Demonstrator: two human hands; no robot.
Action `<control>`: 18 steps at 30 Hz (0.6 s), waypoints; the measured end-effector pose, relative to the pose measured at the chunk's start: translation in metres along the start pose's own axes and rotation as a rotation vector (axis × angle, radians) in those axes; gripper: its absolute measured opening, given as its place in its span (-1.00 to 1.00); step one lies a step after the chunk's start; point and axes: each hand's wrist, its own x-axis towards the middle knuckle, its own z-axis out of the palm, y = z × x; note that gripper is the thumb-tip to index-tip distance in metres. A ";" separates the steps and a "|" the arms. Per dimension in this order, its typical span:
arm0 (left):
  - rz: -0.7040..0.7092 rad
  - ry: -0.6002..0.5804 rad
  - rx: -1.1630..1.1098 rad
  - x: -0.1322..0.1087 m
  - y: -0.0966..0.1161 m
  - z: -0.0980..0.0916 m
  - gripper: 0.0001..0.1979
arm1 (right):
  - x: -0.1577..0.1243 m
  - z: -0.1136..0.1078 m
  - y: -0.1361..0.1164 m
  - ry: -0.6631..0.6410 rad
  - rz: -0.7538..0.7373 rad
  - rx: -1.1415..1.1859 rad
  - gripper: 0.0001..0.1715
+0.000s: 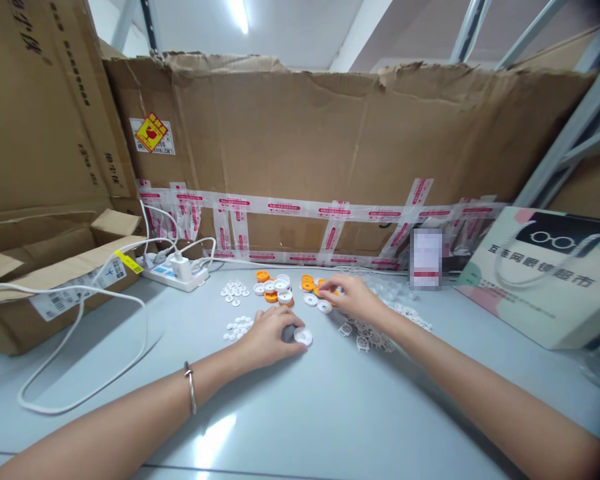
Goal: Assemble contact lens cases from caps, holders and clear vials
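Note:
My left hand (269,337) rests on the grey table (300,413), fingers curled round a white round cap (303,336) and a dark part beside it. My right hand (351,297) reaches further out, its fingertips pinched at the cluster of orange and white round parts (280,288); what they grip is too small to name. Small white discs (235,291) lie in two little groups to the left of my left hand. White openwork plastic pieces (370,339) lie under and beside my right wrist.
A white power strip (175,273) with plugged charger and looping white cables sits at the back left. An open cardboard box (55,280) stands on the left. A torn cardboard wall (330,160) closes the back. A printed paper bag (545,273) lies at right.

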 end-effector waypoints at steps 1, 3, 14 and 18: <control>0.000 0.000 0.002 0.000 0.000 0.000 -0.72 | 0.007 0.009 -0.003 -0.029 -0.027 0.003 -0.90; -0.006 -0.001 0.006 -0.001 0.001 0.001 -0.72 | 0.020 0.027 -0.009 -0.056 -0.071 0.007 -0.87; -0.015 -0.002 -0.008 -0.001 0.002 0.001 -0.74 | 0.048 0.058 -0.014 -0.098 -0.158 0.023 -0.87; 0.011 0.030 -0.005 -0.001 0.002 0.000 -0.61 | 0.049 0.059 -0.011 -0.074 -0.142 0.017 -0.87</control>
